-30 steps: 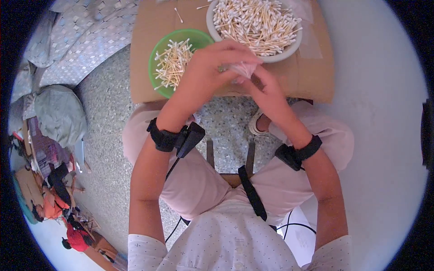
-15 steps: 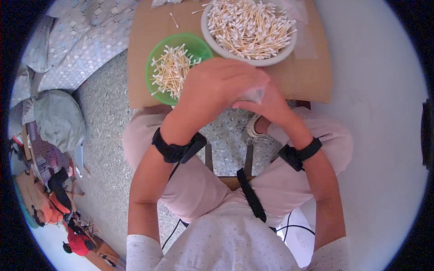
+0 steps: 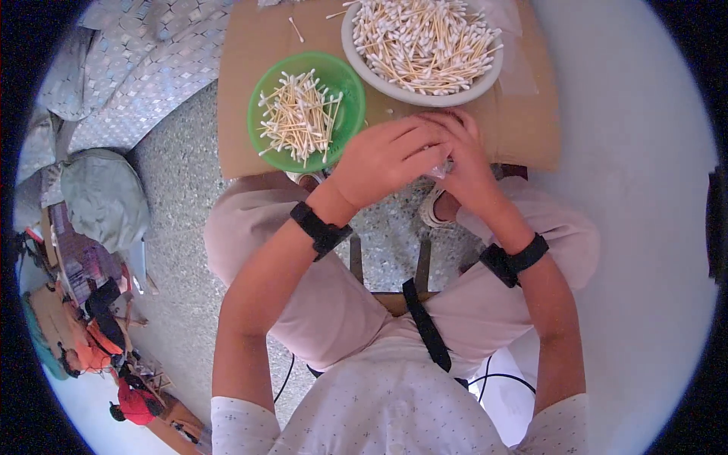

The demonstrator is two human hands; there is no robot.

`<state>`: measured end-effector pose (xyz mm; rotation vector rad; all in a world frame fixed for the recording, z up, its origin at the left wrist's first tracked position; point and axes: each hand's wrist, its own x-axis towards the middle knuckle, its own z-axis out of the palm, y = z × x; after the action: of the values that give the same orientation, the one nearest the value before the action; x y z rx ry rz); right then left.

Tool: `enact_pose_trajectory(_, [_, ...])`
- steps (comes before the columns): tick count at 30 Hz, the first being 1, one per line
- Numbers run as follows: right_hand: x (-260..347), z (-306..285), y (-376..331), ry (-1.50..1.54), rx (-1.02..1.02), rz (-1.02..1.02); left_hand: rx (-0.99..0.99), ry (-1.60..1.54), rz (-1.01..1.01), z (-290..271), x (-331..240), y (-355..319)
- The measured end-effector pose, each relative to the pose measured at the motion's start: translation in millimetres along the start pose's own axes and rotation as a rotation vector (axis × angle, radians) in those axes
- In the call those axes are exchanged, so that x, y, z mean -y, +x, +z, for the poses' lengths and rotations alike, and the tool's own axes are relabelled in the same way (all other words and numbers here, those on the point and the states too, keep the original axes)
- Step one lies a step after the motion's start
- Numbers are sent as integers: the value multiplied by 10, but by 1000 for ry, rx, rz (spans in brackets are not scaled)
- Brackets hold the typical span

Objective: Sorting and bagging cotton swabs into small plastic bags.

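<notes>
My left hand and my right hand meet just off the near edge of the cardboard, fingers curled together. Between them they grip a small clear plastic packet; only a crinkled bit shows, and its contents are hidden by my fingers. Left of my hands sits a green bowl with a loose heap of cotton swabs in it. Beyond my hands stands a white bowl piled with many more cotton swabs.
Both bowls rest on a brown cardboard surface in front of my knees. A single cotton swab lies near its far left. Clear plastic lies at the right. A grey-green bag is on the left, and a pale wall runs along the right.
My hands have moved slightly right, and my left hand has turned and lowered away from the green bowl, uncovering its right side. Both hands still hold the plastic.
</notes>
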<state>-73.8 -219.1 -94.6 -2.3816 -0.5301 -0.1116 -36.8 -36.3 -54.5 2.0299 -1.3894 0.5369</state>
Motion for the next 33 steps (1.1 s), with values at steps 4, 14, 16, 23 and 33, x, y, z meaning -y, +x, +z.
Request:
enact_pose_trajectory(4, [55, -16, 21, 4, -60, 74, -53, -9, -29, -61, -14, 56])
enact_pose_trajectory(14, [-8, 23, 66, 119, -137, 85, 37, -102, -155, -20, 54, -5])
enact_pose_trajectory(16, [-23, 38, 55, 69, -152, 60, 31, -99, -152, -61, 68, 23])
enact_pose_trajectory(23, [328, -76, 107, 445, -60, 313, 321, -577, -626, -664, 230, 268])
enact_pose_trajectory(33, [642, -76, 295, 1104, 14, 419, 298, -1064, -1004, -680, 366, 148])
